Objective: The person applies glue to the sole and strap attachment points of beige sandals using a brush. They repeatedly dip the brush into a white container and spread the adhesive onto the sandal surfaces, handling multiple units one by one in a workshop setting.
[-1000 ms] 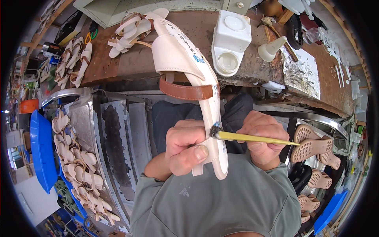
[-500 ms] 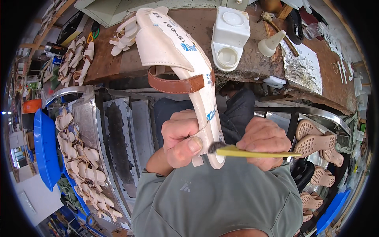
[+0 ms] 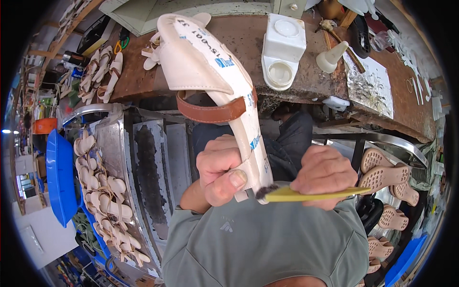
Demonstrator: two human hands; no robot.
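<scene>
My left hand (image 3: 220, 170) is closed around the heel end of a cream sandal upper (image 3: 193, 64), its thumb pressed on the side. The piece stands tilted with its toe end up and its pale underside showing. A brown stitched strap (image 3: 215, 111) loops out from its middle. In my right hand (image 3: 324, 172) is a brush with a flat yellow handle (image 3: 311, 194), held nearly level. Its dark bristles (image 3: 263, 191) touch the underside at the lower heel tip. The right fingertips are partly hidden behind the handle.
On the bench ahead stand a white plastic container (image 3: 283, 48) with an open round cup and a white cone-shaped nozzle (image 3: 332, 57). Many cream sandal uppers (image 3: 107, 201) lie in rows at my left. Tan perforated soles (image 3: 384, 181) are stacked at my right.
The brush has moved down along the underside to the very end of the heel. My left hand keeps its hold on the sandal upper. The whole view has shifted slightly.
</scene>
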